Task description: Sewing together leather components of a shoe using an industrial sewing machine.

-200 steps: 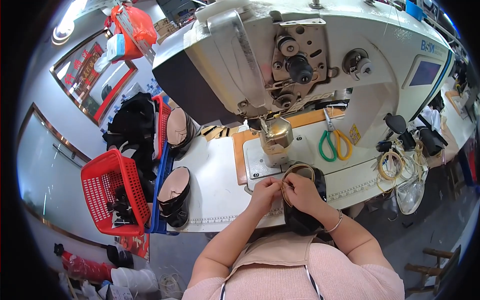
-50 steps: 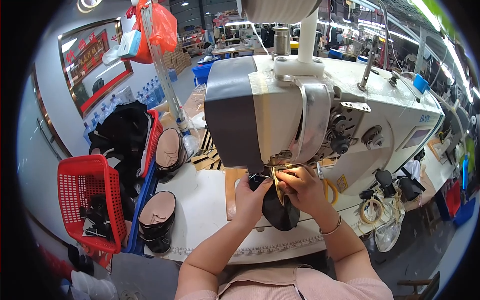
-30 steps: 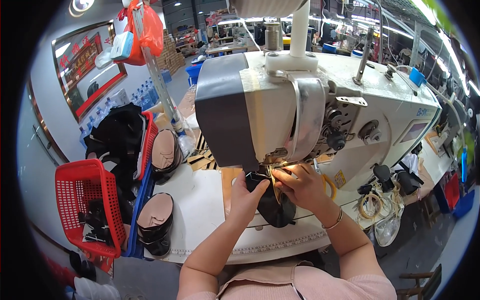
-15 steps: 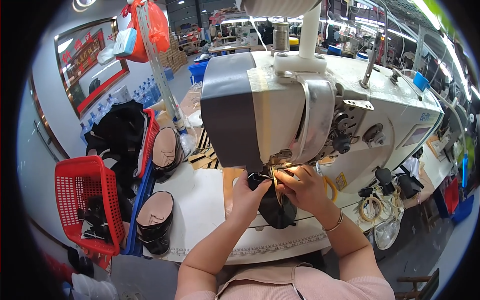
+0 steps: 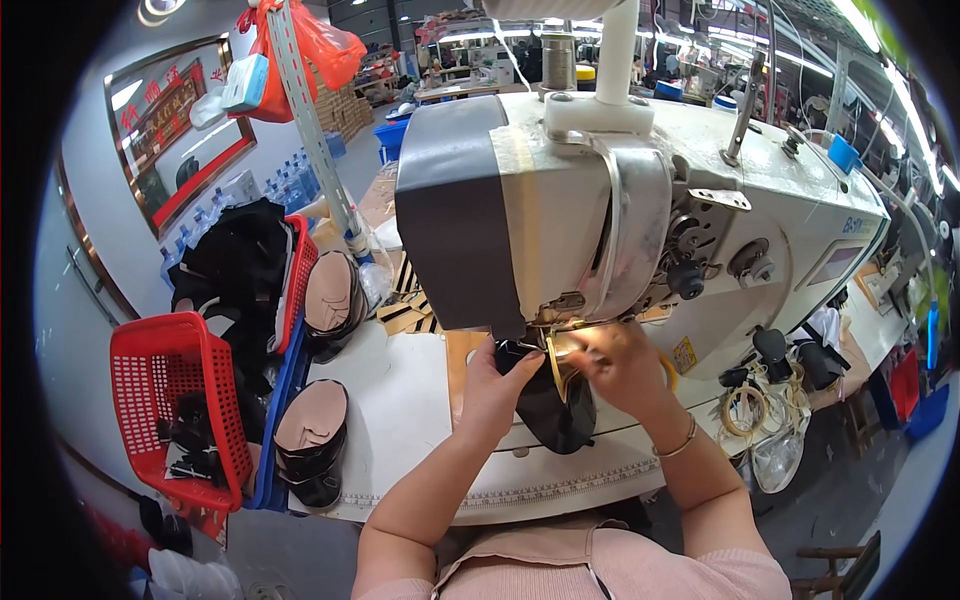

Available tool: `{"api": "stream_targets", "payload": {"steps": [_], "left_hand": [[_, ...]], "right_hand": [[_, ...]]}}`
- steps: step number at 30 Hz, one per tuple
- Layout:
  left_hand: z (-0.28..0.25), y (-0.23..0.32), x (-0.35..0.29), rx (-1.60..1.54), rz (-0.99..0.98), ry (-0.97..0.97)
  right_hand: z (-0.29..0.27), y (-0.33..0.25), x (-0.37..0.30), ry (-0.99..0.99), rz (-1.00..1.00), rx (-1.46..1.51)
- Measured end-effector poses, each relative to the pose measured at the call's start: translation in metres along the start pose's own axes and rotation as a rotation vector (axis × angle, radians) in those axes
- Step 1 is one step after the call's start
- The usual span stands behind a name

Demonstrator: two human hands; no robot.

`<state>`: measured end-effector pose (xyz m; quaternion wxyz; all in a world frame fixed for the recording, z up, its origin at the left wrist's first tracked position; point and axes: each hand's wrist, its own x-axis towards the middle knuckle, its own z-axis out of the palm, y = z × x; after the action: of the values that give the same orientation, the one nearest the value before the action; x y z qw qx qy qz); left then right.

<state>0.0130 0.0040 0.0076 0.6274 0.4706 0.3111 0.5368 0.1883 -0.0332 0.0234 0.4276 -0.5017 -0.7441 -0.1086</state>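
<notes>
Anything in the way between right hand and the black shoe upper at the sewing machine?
Nothing visible blocks it. The right hand is just right of the black shoe upper, with the tan strip at the upper's edge nearest it; blur hides whether they touch. The left hand grips the upper's left side.

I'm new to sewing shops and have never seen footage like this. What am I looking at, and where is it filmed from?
The big white body is a sewing machine. A fisheye camera worn on the person's head looks down, so straight edges bend. The bare left hand holds a black piece under the machine; the right hand is blurred beside it, so its grip is unclear. On the white table, toward the left, stand two black piles with pinkish tops; farther left is a red basket with dark pieces inside.
</notes>
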Motion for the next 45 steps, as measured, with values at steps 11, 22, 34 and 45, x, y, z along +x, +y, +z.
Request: {"api": "stream_targets", "payload": {"steps": [11,22,34,45], "left_hand": [[-0.011,0.013,0.004,-0.123,-0.374,-0.071],[-0.011,0.019,0.008,-0.273,-0.469,-0.171],[-0.005,0.022,0.004,-0.288,-0.442,-0.180],[-0.003,0.022,0.006,-0.134,-0.398,-0.098]], "right_hand": [[-0.032,-0.005,-0.025,-0.184,0.154,0.186],[-0.008,-0.013,-0.008,0.139,0.113,0.146],[-0.017,-0.015,0.004,-0.118,0.100,0.151],[-0.012,-0.003,0.007,-0.080,-0.057,0.163]]}}
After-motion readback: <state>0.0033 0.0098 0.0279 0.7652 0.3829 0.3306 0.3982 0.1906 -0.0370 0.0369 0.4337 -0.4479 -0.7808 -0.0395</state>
